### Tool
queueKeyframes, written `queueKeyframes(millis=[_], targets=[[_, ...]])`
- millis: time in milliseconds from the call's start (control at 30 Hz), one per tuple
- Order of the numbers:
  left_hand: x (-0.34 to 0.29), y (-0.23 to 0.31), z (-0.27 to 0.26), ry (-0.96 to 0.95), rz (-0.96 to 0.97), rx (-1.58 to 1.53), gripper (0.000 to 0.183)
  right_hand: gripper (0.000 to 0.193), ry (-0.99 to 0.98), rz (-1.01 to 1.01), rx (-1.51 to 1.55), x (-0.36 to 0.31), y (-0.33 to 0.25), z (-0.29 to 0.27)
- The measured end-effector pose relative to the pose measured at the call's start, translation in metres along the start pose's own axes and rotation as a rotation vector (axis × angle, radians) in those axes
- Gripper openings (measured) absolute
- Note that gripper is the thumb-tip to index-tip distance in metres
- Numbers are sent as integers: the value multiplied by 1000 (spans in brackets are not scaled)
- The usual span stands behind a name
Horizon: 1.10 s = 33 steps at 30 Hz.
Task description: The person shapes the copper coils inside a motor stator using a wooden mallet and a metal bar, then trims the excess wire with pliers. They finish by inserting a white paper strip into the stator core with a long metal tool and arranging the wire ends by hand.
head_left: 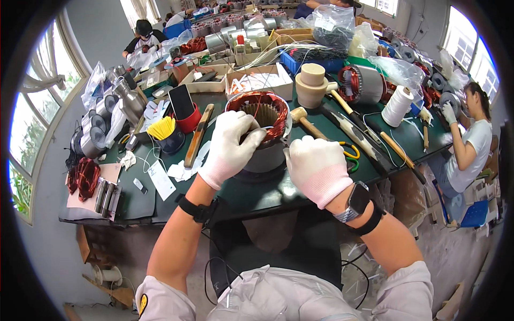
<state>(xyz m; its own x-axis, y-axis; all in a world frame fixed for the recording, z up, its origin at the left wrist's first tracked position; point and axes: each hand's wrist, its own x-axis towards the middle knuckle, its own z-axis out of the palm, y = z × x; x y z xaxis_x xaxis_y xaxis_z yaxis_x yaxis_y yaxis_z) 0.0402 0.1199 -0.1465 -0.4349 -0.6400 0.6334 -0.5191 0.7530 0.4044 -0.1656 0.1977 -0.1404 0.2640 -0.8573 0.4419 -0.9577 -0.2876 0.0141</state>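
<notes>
A motor stator (263, 159) stands upright on the bench in front of me, a grey cylinder with a ring of copper winding (277, 115) at its top. My left hand (231, 147), in a white glove, is curled over the near left of that ring, fingers and thumb on the winding. Close by the stator's right side, my right hand (318, 167), gloved too, is closed with its fingertips towards the rim. Whatever it holds is hidden or too small to name. Behind it lies a wooden mallet (308, 122); yellow-and-green-handled scissors (350, 155) are beside it.
Left on the green bench (235, 200) are a wooden stick (199, 136), a red holder (188, 122) with a phone, and yellow strips (162, 128). A beige stepped block (311, 85), hammers, a thread spool (398, 106) and another stator (364, 84) lie right. A co-worker (465, 139) sits right.
</notes>
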Motion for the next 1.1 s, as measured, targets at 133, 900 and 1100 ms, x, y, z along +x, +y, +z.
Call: queueKeyframes(millis=[133, 900, 1100], targets=[[6, 8, 0, -26, -39, 43, 19, 17, -200, -61, -15, 46, 10, -39], [7, 6, 14, 150, 79, -19, 13, 18, -150, -124, 14, 54, -12, -49], [0, -6, -13, -43, -64, -84, 18, 25, -167, -207, 90, 44, 13, -32]])
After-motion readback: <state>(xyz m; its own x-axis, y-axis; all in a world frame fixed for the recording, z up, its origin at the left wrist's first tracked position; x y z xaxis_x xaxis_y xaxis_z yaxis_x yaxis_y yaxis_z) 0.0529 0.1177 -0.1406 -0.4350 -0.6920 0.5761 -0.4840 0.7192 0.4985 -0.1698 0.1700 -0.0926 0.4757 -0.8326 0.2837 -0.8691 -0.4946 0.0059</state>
